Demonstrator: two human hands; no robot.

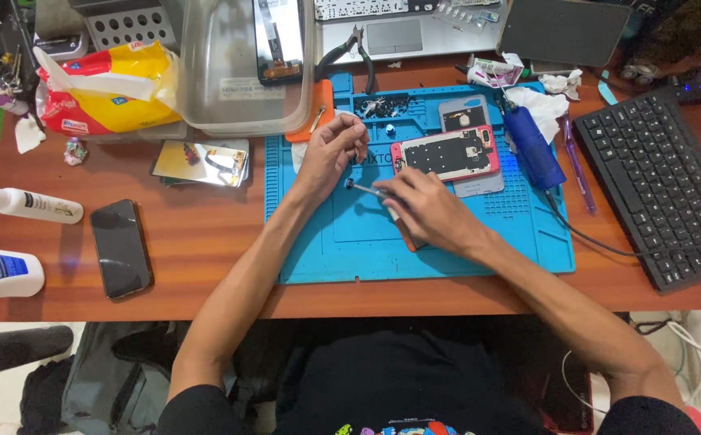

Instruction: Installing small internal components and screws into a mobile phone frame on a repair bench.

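Observation:
My right hand (429, 211) grips a thin screwdriver (369, 190) with an orange handle, its metal tip pointing left at a tiny part (349, 184) on the blue repair mat (326, 242). My left hand (330, 151) hovers just above the tip, fingers curled and pinched together; I cannot see whether it holds anything. An opened phone with a pink frame (447, 153) lies on the mat, right behind my right hand. A grey phone back cover (463, 113) rests behind it.
A blue cylindrical tool (533, 147) with a cable and a purple pen-like tool (576, 165) lie at the mat's right. A black keyboard (657, 177) is at right. A black phone (121, 248), bottles (20, 203), a clear plastic box (230, 72) and pliers (358, 48) stand left and behind.

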